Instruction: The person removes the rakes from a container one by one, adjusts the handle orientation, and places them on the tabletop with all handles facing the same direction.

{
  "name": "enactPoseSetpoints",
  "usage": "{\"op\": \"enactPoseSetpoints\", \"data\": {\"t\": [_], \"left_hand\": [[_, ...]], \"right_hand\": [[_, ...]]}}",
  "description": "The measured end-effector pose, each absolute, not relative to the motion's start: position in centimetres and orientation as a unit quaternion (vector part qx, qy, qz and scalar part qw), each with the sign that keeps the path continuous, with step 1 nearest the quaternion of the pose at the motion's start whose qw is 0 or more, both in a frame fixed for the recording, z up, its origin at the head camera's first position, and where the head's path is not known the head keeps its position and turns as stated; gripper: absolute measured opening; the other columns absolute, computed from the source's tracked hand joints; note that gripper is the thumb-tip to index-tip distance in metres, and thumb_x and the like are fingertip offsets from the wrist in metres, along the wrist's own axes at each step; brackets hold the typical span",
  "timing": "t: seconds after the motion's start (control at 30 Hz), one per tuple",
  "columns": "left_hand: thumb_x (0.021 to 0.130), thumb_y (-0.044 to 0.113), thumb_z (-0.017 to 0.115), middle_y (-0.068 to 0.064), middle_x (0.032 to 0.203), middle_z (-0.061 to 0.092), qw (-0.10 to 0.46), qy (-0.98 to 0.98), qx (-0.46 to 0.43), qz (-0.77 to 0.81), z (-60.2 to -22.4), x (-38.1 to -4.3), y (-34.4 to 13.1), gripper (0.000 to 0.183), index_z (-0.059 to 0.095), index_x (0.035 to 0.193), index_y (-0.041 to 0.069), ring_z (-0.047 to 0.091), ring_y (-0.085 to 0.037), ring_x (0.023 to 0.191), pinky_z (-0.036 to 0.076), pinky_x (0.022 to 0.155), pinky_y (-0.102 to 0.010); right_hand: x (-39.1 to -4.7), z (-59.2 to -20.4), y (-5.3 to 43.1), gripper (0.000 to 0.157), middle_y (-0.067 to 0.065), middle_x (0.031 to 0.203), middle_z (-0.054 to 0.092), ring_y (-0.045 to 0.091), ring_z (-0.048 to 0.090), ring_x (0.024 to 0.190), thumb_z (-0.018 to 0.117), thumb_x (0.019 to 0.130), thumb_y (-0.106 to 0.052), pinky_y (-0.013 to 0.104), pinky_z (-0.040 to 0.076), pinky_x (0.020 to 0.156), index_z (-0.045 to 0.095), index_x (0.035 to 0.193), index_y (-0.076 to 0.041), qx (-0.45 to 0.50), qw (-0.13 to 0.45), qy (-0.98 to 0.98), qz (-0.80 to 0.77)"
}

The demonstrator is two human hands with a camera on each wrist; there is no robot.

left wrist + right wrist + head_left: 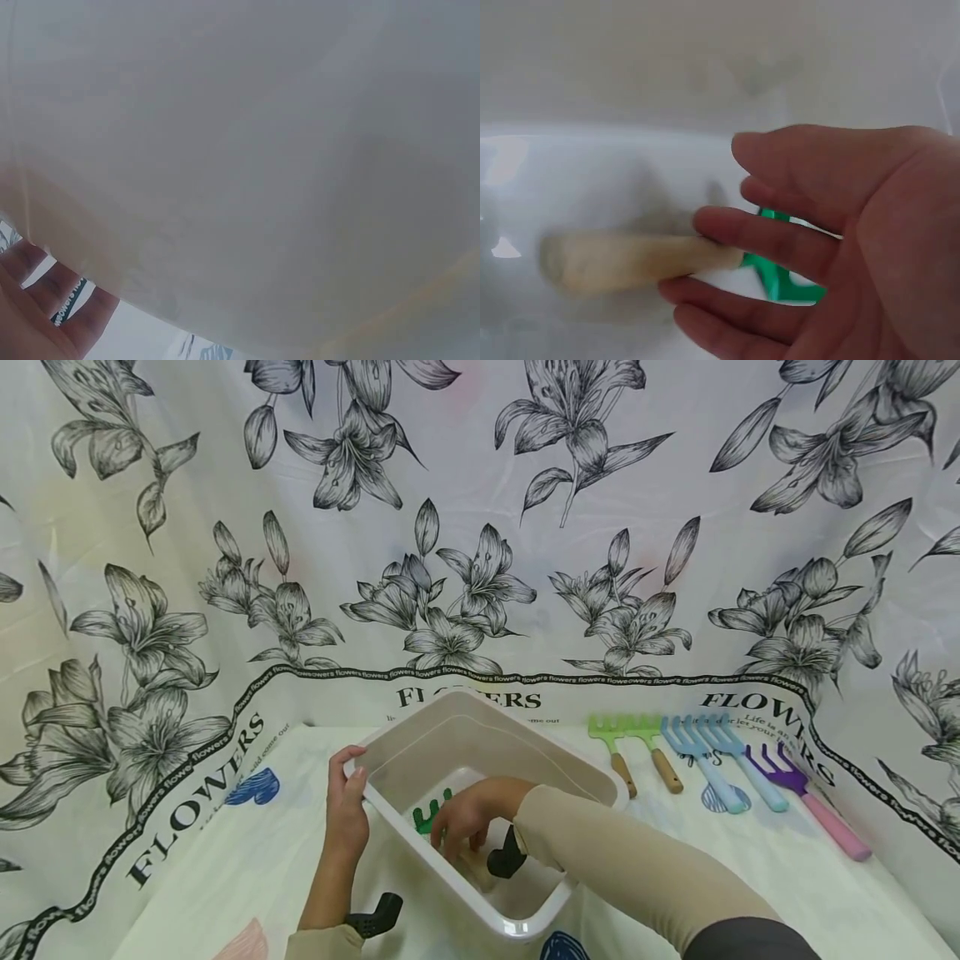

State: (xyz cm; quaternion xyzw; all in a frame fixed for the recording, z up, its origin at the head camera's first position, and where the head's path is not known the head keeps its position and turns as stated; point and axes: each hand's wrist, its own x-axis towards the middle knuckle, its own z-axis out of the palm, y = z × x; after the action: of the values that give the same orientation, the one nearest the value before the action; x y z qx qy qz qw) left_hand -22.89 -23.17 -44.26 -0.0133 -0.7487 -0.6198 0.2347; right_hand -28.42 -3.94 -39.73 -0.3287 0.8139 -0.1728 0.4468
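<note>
My left hand point(348, 810) grips the left rim of a beige plastic tub point(517, 923), which is tilted so its inside faces me. The thumb lies at the rim, with fingers behind the wall point(225, 187) in the left wrist view. Inside the tub lies a hand rake with a green head point(426, 820) and a pale wooden handle point(630, 261). My right hand point(476, 814) reaches into the tub over this rake. In the right wrist view its fingers point(772, 240) are spread loosely at the neck of the rake, partly hiding the green head.
To the right of the tub lie two green rakes point(663, 768) with wooden handles, two light blue rakes point(720, 781) and a purple rake with a pink handle point(836, 827). A flower-printed cloth point(465, 468) hangs behind the cloth-covered table point(225, 868).
</note>
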Motion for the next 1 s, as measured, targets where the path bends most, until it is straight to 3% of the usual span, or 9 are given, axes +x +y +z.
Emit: {"op": "enactPoseSetpoints", "data": {"t": [0.13,0.27,0.47,0.8,1.0], "left_hand": [[0.1,0.03,0.034,-0.003,0.144,0.036,0.232,-0.746,-0.012,-0.624,-44.3,-22.9,-23.4,0.039,0.034,0.137,0.017,0.04,-0.032,0.125,0.032,0.103,-0.061],[0.101,0.029,0.033,-0.002,0.143,0.036,0.232,-0.742,-0.017,-0.629,-44.3,-22.9,-23.6,0.038,0.034,0.137,0.017,0.04,-0.031,0.125,0.033,0.103,-0.06],[0.101,0.029,0.033,-0.001,0.142,0.037,0.233,-0.735,-0.024,-0.636,-44.3,-22.9,-23.7,0.038,0.034,0.137,0.016,0.042,-0.028,0.123,0.034,0.102,-0.057],[0.101,0.027,0.033,-0.004,0.142,0.039,0.23,-0.739,-0.028,-0.633,-44.4,-23.0,-23.3,0.038,0.034,0.137,0.015,0.042,-0.03,0.123,0.034,0.102,-0.057],[0.101,0.025,0.032,-0.008,0.139,0.04,0.237,-0.744,-0.026,-0.625,-44.5,-23.1,-23.4,0.037,0.034,0.135,0.012,0.045,-0.032,0.118,0.037,0.098,-0.058]], "right_hand": [[-29.0,-39.0,-4.1,0.031,-0.001,0.087,0.059,0.016,0.059,0.065,0.067,0.09,-0.011,0.026,0.052,0.062,0.064,0.119,-0.004,-0.373,0.354,0.837,-0.186],[-29.7,-38.1,-3.8,0.027,-0.001,0.081,0.06,0.01,0.053,0.06,0.067,0.088,-0.009,0.022,0.045,0.053,0.065,0.113,-0.001,-0.383,0.289,0.849,-0.221],[-30.7,-36.9,-2.9,0.027,0.001,0.089,0.059,0.012,0.051,0.061,0.061,0.083,0.005,0.024,0.042,0.049,0.064,0.109,0.003,-0.353,0.3,0.841,-0.281],[-31.6,-35.7,-1.5,0.025,0.004,0.084,0.064,0.013,0.052,0.063,0.06,0.082,0.001,0.023,0.04,0.05,0.065,0.106,0.004,-0.342,0.272,0.826,-0.356],[-31.5,-34.3,-0.7,0.024,0.011,0.088,0.065,0.013,0.054,0.068,0.058,0.087,0.001,0.023,0.045,0.059,0.061,0.11,0.006,-0.338,0.267,0.801,-0.416]]}}
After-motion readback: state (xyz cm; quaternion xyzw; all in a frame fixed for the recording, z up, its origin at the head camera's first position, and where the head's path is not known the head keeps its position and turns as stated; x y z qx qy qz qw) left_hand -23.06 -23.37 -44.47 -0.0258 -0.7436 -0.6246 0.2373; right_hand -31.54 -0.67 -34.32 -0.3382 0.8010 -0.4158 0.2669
